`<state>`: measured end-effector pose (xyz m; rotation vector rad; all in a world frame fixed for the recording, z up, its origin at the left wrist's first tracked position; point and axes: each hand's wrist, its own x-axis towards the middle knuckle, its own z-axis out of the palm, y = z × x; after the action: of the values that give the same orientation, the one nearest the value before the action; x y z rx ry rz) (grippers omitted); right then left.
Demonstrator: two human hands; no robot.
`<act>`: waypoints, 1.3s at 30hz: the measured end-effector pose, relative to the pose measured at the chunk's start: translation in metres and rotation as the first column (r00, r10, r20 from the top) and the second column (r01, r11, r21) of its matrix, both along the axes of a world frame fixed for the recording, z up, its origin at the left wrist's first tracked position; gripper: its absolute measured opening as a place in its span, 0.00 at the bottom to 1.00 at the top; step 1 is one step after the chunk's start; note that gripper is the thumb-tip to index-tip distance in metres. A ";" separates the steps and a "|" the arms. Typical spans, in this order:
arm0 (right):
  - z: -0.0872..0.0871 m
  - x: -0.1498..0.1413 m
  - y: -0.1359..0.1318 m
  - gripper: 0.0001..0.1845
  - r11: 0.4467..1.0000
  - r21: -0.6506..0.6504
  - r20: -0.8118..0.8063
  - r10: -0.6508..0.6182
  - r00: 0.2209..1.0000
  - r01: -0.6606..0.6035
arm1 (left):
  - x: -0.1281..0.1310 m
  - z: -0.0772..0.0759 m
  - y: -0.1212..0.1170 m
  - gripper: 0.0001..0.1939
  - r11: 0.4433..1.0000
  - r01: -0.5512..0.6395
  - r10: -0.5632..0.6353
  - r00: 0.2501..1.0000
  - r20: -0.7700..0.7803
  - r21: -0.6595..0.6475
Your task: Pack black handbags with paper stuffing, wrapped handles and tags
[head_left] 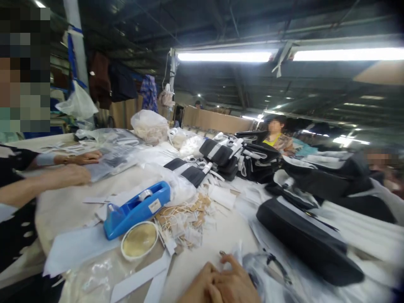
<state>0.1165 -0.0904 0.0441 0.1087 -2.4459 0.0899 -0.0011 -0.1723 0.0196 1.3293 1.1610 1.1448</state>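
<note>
At the bottom centre my left hand (202, 284) and my right hand (235, 282) are pressed together, fingers bent. Whatever is pinched between them is mostly hidden; a small dark tip shows above the fingers. Just right of my right hand lies clear plastic (259, 269) with a black cord or strap (277, 267) in it. A black padded bag (306, 240) with a light strip along it rests farther right. Left of my hands are white paper strips (140, 280) and a round white-rimmed tub (139, 240) with a yellowish inside.
A blue tape dispenser (137, 208) stands beside brown tags with strings (186, 219). Black-and-white bags (221, 153) are piled behind. At left, a co-worker's hands (72, 174) rest by plastic bags (115, 155). Other people are across the table.
</note>
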 end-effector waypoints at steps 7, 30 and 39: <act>0.043 0.014 -0.024 0.20 0.982 0.022 0.467 -0.175 0.867 0.187 | -0.039 0.009 -0.112 0.29 0.997 -0.040 0.068 0.877 -0.475 0.068; 0.063 0.010 -0.017 0.11 0.898 -0.430 0.435 0.114 0.893 0.094 | 0.012 0.031 -0.083 0.09 0.886 -0.403 0.365 0.911 -0.193 -0.230; 0.064 0.012 -0.018 0.11 0.877 -0.480 0.350 0.171 0.921 0.020 | 0.018 0.029 -0.075 0.08 0.961 -0.275 0.251 0.886 -0.390 -0.005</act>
<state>0.1289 -0.1086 0.1086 -0.0369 -2.7250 0.8175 0.0168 -0.2476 0.0483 1.4202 1.6961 1.0500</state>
